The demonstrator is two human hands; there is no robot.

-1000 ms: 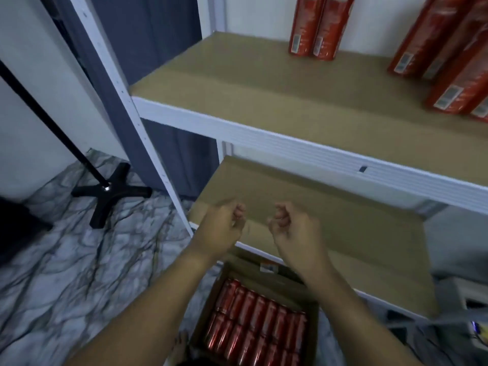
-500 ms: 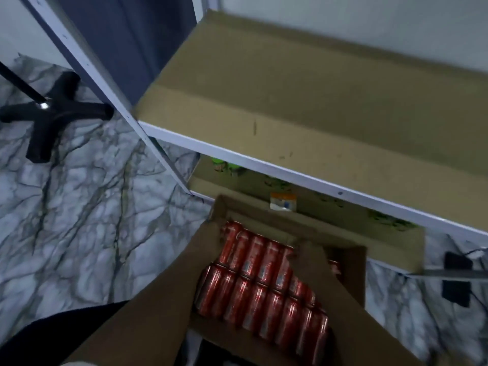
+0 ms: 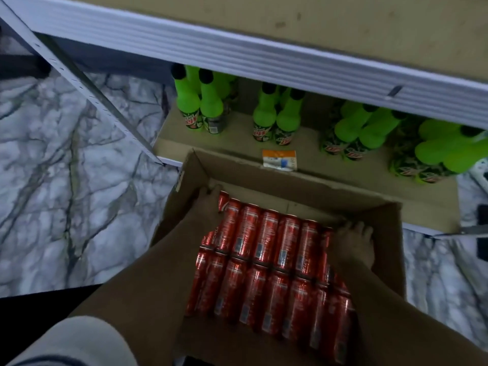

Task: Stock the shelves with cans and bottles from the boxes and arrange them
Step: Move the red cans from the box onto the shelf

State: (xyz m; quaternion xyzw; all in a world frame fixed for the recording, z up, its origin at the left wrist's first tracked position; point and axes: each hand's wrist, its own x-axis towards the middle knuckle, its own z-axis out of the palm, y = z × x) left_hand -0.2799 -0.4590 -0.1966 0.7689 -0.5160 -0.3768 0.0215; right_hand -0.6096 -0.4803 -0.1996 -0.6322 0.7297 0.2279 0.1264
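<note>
Head view: both hands reach into the open brown cardboard box [image 3: 383, 233] of red drink cans [image 3: 266, 260].
Left hand [image 3: 208, 204] and right hand [image 3: 352, 247] flank the can block, apparently to lift it; neither grasp is clear.

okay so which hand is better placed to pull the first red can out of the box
Left, though only by a little. The left hand lies against the far-left end can, which sits raised at the edge of the pack. The right hand is wedged between the cans and the box wall.
</note>
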